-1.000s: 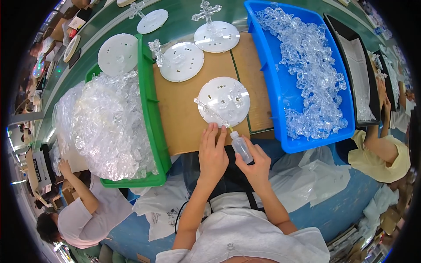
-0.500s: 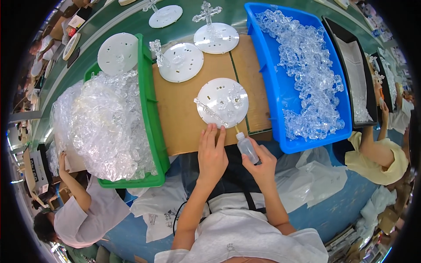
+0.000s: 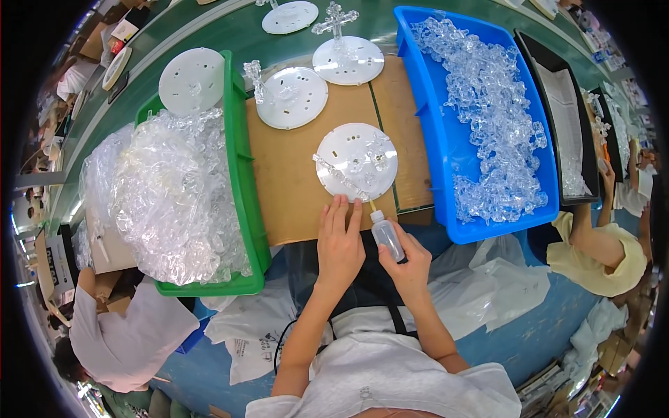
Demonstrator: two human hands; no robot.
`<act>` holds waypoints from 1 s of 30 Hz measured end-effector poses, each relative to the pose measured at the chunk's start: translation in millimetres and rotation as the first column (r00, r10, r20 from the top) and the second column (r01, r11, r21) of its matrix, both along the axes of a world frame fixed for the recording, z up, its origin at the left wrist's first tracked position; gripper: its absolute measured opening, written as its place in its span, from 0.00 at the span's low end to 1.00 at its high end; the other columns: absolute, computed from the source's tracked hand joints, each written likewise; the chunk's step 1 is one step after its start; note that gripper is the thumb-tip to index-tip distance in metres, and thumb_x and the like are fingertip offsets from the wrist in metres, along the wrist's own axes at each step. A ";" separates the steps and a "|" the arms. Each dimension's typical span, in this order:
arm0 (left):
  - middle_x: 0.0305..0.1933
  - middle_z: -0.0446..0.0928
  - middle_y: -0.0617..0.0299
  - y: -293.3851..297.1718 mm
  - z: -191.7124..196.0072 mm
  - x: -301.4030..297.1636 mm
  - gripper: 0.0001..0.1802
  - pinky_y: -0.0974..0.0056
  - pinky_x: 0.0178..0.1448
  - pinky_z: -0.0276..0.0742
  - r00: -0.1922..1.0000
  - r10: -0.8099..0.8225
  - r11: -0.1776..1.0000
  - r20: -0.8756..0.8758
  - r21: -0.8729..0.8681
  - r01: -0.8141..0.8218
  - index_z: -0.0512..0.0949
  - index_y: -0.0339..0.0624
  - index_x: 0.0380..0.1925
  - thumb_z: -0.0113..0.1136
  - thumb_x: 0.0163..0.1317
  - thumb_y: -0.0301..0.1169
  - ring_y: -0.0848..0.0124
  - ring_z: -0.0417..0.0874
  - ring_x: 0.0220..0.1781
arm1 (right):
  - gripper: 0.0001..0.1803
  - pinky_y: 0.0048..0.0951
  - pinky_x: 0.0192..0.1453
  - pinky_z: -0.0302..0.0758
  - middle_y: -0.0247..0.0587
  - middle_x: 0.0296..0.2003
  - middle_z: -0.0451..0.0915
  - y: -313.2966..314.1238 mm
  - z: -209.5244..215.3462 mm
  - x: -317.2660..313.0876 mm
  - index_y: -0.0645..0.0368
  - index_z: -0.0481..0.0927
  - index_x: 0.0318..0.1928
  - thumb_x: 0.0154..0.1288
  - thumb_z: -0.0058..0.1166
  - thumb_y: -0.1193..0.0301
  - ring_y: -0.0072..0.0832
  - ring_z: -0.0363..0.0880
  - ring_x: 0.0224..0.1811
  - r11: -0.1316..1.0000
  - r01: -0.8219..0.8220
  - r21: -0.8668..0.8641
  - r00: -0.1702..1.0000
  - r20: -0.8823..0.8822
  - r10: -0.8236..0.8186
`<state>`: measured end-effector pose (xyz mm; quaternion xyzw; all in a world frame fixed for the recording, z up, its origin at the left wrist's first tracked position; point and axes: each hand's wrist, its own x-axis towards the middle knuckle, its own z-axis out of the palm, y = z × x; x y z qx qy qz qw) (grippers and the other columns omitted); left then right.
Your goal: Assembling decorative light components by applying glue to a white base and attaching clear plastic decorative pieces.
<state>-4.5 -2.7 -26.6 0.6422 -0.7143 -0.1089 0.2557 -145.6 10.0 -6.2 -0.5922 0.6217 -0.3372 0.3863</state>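
My bottle [image 3: 389, 242] sits at the near edge of the white disc [image 3: 334, 148] in front of me, its long axis slanting so the thin nozzle points away and a little left. On that disc a clear stick [image 3: 340, 176] lies aslant, from far left to near right, its near end close to the nozzle; I can't tell if they touch. My right hand [image 3: 410, 259] is wrapped round the bottle; my left hand [image 3: 340, 244] is open, fingers straight, tips at the disc's edge. I'd judge this disc partway: the stick lies low, while on the disc beyond [image 3: 362, 68] a clear cross [image 3: 336, 22] stands up. Plenty is left, I'd guess: clear pieces [image 3: 488, 118] heap in the blue tub [image 3: 439, 167].
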 end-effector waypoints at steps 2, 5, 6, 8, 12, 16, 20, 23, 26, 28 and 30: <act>0.58 0.69 0.45 -0.1 -0.2 -0.2 0.28 0.48 0.69 0.60 1.000 -0.002 1.000 0.003 -0.002 0.002 0.72 0.36 0.56 0.52 0.50 0.17 0.48 0.67 0.64 | 0.23 0.26 0.40 0.74 0.46 0.35 0.81 0.6 -3.8 -1.0 0.64 0.77 0.53 0.54 0.59 0.74 0.29 0.79 0.33 1.000 0.015 -0.014 1.000 0.025 -0.015; 0.58 0.69 0.45 0.5 0.9 -0.5 0.28 0.47 0.69 0.60 1.000 -0.003 1.000 0.008 -0.001 0.003 0.72 0.36 0.56 0.52 0.50 0.17 0.49 0.67 0.64 | 0.22 0.26 0.41 0.74 0.46 0.35 0.81 1.4 -4.0 -2.9 0.65 0.77 0.52 0.55 0.59 0.73 0.29 0.79 0.34 0.999 0.034 -0.026 0.998 0.054 -0.032; 0.58 0.69 0.45 0.8 1.2 -0.4 0.28 0.47 0.69 0.60 1.000 -0.002 1.000 0.009 0.003 0.002 0.72 0.36 0.56 0.52 0.50 0.17 0.49 0.67 0.64 | 0.22 0.26 0.41 0.74 0.46 0.35 0.81 1.3 -3.7 -3.2 0.65 0.77 0.52 0.55 0.59 0.73 0.29 0.79 0.34 0.999 0.035 -0.024 0.998 0.057 -0.034; 0.58 0.69 0.45 1.2 1.4 -0.5 0.28 0.47 0.69 0.60 1.000 0.000 1.000 0.014 0.002 0.000 0.72 0.36 0.56 0.52 0.50 0.17 0.49 0.67 0.64 | 0.21 0.26 0.41 0.74 0.46 0.35 0.81 1.2 -4.2 -3.7 0.66 0.77 0.51 0.55 0.59 0.73 0.29 0.80 0.34 0.999 0.033 -0.025 0.998 0.055 -0.031; 0.58 0.69 0.45 0.8 1.2 -0.8 0.28 0.47 0.69 0.60 1.000 -0.003 1.000 0.014 0.012 0.003 0.72 0.36 0.56 0.52 0.51 0.17 0.49 0.67 0.64 | 0.21 0.25 0.42 0.74 0.46 0.36 0.81 0.3 -3.0 -4.7 0.67 0.77 0.51 0.56 0.59 0.73 0.29 0.80 0.35 0.999 0.030 0.015 0.999 0.041 -0.031; 0.58 0.69 0.45 -0.4 2.7 -2.6 0.28 0.47 0.69 0.60 1.000 -0.002 1.000 -0.002 0.000 0.002 0.72 0.37 0.56 0.52 0.51 0.17 0.49 0.67 0.64 | 0.21 0.26 0.44 0.74 0.46 0.36 0.82 -0.5 -3.7 -8.4 0.68 0.77 0.50 0.56 0.59 0.73 0.27 0.80 0.37 0.999 0.049 -0.013 0.997 0.059 -0.048; 0.58 0.69 0.46 0.2 4.5 1.4 0.27 0.47 0.69 0.60 1.000 0.001 1.000 0.008 0.001 -0.001 0.71 0.38 0.57 0.53 0.52 0.18 0.49 0.66 0.65 | 0.22 0.27 0.47 0.75 0.46 0.43 0.81 -2.1 -6.7 -12.5 0.67 0.74 0.54 0.58 0.58 0.73 0.29 0.80 0.42 0.995 0.088 -0.052 0.983 0.166 -0.078; 0.59 0.68 0.46 3.4 5.3 6.1 0.26 0.46 0.69 0.59 0.999 0.019 1.000 0.028 -0.009 -0.019 0.71 0.38 0.58 0.54 0.55 0.20 0.49 0.66 0.66 | 0.25 0.29 0.51 0.74 0.49 0.48 0.77 -20.5 -1.5 4.4 0.66 0.68 0.58 0.62 0.57 0.72 0.33 0.78 0.48 0.978 0.154 -0.139 0.961 0.251 -0.116; 0.59 0.67 0.46 6.6 2.0 16.3 0.25 0.46 0.69 0.58 0.997 0.046 0.999 0.061 0.005 -0.046 0.71 0.41 0.59 0.54 0.58 0.23 0.49 0.64 0.67 | 0.29 0.34 0.58 0.70 0.55 0.54 0.72 -58.8 -10.3 15.6 0.66 0.59 0.63 0.66 0.54 0.72 0.38 0.74 0.55 0.930 0.190 -0.314 0.976 0.162 -0.145; 0.60 0.67 0.46 5.7 4.2 25.0 0.25 0.46 0.69 0.57 0.994 0.064 0.998 0.091 0.014 -0.065 0.71 0.43 0.59 0.55 0.59 0.25 0.48 0.63 0.67 | 0.31 0.38 0.63 0.65 0.58 0.59 0.68 -90.7 -24.9 21.2 0.67 0.55 0.65 0.67 0.53 0.72 0.43 0.67 0.63 0.879 0.238 -0.414 0.970 0.142 -0.195; 0.62 0.64 0.43 5.4 9.7 32.0 0.24 0.46 0.70 0.55 0.991 0.067 0.997 0.118 0.027 -0.070 0.71 0.46 0.59 0.55 0.61 0.28 0.45 0.59 0.69 | 0.31 0.39 0.64 0.64 0.60 0.60 0.66 -115.5 -32.9 18.7 0.67 0.53 0.65 0.68 0.51 0.70 0.46 0.67 0.63 0.896 0.230 -0.379 0.973 0.092 -0.211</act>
